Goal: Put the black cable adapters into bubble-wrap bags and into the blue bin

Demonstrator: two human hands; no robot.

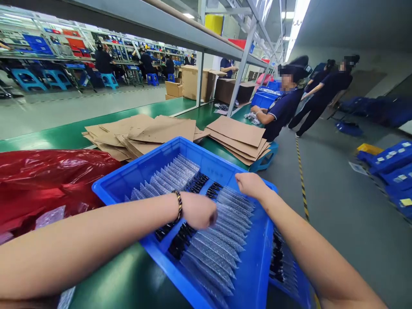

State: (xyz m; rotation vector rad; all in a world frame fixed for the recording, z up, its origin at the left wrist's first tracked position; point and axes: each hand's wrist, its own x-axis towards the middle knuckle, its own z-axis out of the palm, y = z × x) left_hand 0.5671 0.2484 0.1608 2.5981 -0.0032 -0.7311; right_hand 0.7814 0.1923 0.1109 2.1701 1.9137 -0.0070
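Bin (128, 182), rigid blue plastic; L hand (198, 210), R hand (249, 184) over bubble-wrap pouches (219, 244).

You can read no text, number or brand at this moment. Far to the right of your blue tray (206, 156), across the floor, the stacked blue bins (383, 165) carry small white labels (394, 154) and one yellow label (406, 201), but the print on them is too small to make out. The bubble-wrap bags inside the tray show no lettering that you can read.
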